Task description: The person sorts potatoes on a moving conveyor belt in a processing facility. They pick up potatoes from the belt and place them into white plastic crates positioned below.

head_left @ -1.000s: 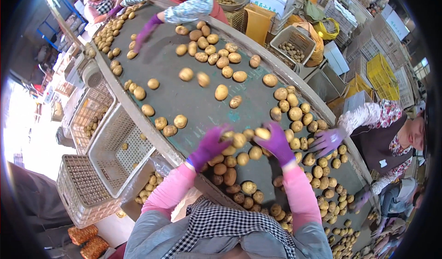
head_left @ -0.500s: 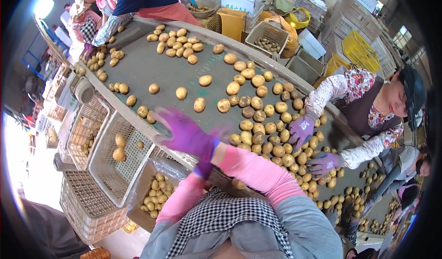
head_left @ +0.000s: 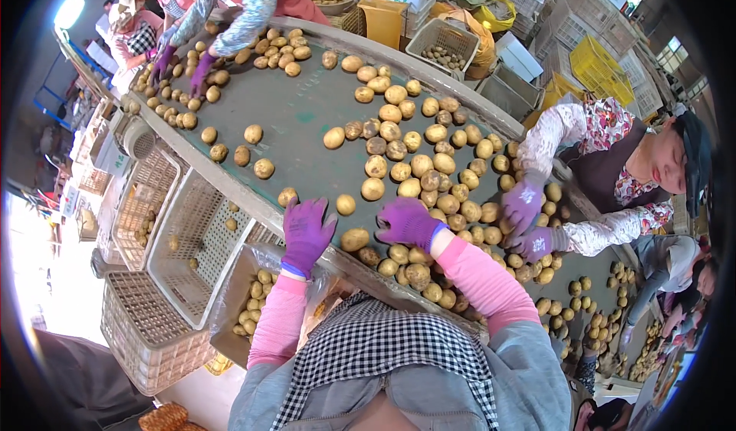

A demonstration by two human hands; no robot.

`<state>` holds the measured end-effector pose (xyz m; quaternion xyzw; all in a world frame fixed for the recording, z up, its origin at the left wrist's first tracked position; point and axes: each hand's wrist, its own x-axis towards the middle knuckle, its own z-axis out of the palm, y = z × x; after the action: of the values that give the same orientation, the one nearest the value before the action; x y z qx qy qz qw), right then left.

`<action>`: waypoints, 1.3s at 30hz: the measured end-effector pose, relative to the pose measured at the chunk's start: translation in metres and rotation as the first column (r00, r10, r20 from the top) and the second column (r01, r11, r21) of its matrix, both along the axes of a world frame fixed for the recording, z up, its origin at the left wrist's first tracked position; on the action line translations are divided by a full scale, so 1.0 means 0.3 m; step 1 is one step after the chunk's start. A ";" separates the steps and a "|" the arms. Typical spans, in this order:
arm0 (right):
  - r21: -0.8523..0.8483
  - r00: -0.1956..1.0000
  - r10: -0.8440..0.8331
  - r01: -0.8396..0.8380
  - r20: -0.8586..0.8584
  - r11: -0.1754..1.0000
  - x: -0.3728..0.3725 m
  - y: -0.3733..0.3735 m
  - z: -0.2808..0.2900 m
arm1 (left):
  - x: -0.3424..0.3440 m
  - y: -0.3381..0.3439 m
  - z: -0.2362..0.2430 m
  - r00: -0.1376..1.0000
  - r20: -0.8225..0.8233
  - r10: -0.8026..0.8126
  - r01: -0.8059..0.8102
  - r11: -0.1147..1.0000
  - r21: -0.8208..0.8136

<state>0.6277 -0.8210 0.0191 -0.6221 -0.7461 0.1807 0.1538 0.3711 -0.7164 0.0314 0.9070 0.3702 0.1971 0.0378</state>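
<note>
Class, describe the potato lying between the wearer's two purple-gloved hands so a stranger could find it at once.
Start at the long green sorting belt, then its near edge where the left hand and right hand rest. The potato lies between them, apart from the dense heap to the right, right at the belt's rim.

Viewpoint: head-worn fisheye, high above the sorting belt (head_left: pixel 307 116).
Facing: steeply down and forward along it.
Nearness: own forearms close at the lower edge.
Edges: straight lines bend toward the rim.
</note>
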 end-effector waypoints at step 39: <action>0.568 0.895 -0.428 0.289 0.125 0.770 0.553 0.384 -0.363 | 0.429 -0.054 -0.400 0.931 0.348 0.114 -0.119 0.993 -0.005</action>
<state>0.7936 -0.7058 -0.0897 -0.7033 -0.6457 -0.1466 0.2587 0.5000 -0.7326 -0.0887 0.8346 0.4092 0.3592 0.0834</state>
